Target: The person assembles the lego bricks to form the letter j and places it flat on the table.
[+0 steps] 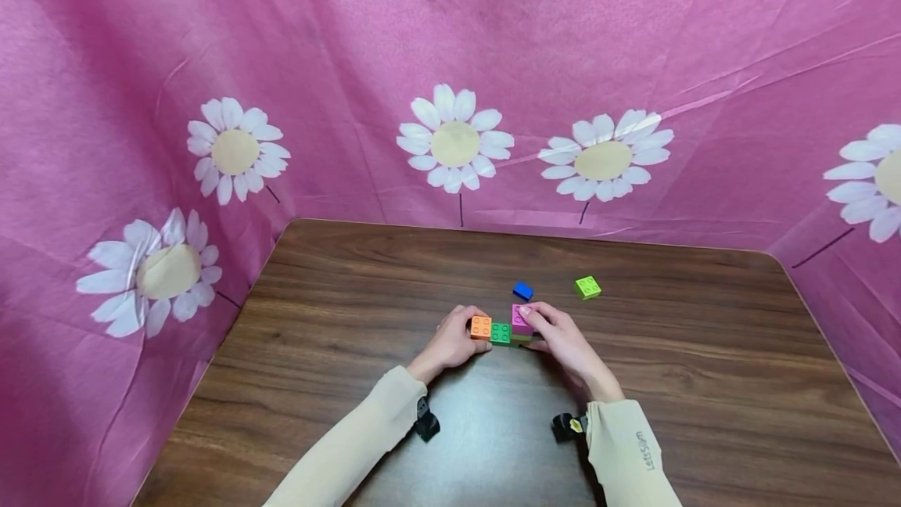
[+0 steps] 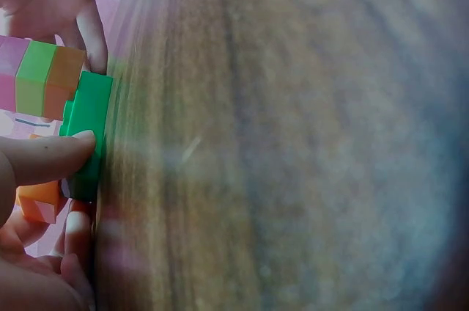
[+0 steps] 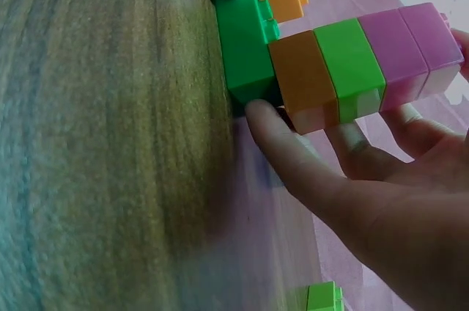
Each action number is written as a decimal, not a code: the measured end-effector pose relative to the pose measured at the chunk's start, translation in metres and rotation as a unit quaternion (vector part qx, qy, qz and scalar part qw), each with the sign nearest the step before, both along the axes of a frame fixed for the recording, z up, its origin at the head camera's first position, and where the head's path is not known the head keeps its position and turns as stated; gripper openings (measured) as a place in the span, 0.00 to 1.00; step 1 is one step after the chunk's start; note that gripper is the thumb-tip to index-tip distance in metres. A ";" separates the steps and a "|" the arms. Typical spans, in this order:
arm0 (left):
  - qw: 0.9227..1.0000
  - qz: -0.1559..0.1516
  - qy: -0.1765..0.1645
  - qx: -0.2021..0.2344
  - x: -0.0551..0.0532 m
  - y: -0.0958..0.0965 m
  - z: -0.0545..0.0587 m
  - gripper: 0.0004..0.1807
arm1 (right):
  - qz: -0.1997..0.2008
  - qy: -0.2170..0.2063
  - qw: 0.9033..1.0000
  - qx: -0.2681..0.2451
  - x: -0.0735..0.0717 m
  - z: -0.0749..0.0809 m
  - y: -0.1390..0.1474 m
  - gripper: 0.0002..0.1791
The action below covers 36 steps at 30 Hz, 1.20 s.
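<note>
A long green brick (image 1: 500, 334) sits on the wooden table with an orange brick (image 1: 481, 327) on its left end. My left hand (image 1: 450, 339) grips that end, thumb (image 2: 69, 151) on the green brick's near side and fingers behind. On the green brick's right end stands a tilted stack: brownish-orange brick (image 3: 303, 80) lowest, then a lime brick (image 3: 349, 69), then two pink bricks (image 3: 396, 54). My right hand (image 1: 566, 339) holds this stack, a fingertip on the top pink brick and another digit at the green brick's end.
Behind the hands, a small blue brick (image 1: 522, 291) lies on the table (image 1: 387, 272). Farther right is a loose lime brick (image 1: 587, 287). A pink cloth (image 1: 338, 100) with white daisies hangs along the table's back and side edges.
</note>
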<state>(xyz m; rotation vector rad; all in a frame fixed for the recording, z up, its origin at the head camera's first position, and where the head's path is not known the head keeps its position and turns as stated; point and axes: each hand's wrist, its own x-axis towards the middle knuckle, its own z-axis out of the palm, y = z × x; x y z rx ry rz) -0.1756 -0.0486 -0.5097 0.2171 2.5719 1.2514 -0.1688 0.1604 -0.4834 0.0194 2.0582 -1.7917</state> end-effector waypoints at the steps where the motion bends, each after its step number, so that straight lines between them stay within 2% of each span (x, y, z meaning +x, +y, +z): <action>1: 1.000 -0.001 -0.001 0.000 0.000 0.000 0.000 0.19 | 0.002 0.001 1.000 -0.003 0.000 -0.001 0.000 0.28; 14: 1.000 -0.007 0.003 -0.002 0.000 0.001 0.003 0.19 | 0.013 -0.008 1.000 0.003 -0.001 0.002 0.004 0.29; 20: 1.000 -0.005 -0.001 -0.004 -0.001 0.001 0.003 0.19 | 0.030 -0.015 0.999 -0.023 0.000 0.001 0.008 0.32; 26: 1.000 -0.006 0.001 -0.005 -0.001 0.001 0.002 0.19 | 0.037 -0.024 0.998 -0.049 -0.001 0.001 0.014 0.40; 30: 1.000 -0.007 0.004 -0.003 -0.001 0.001 0.001 0.19 | 0.017 0.000 1.000 -0.019 -0.007 0.002 0.023 0.41; 33: 1.000 -0.006 0.007 -0.003 -0.002 0.001 0.001 0.19 | -0.015 0.033 0.999 0.019 -0.012 0.002 0.033 0.35; 36: 1.000 -0.006 0.009 -0.002 -0.002 0.001 0.001 0.19 | -0.048 0.087 0.992 0.082 -0.018 0.002 0.045 0.27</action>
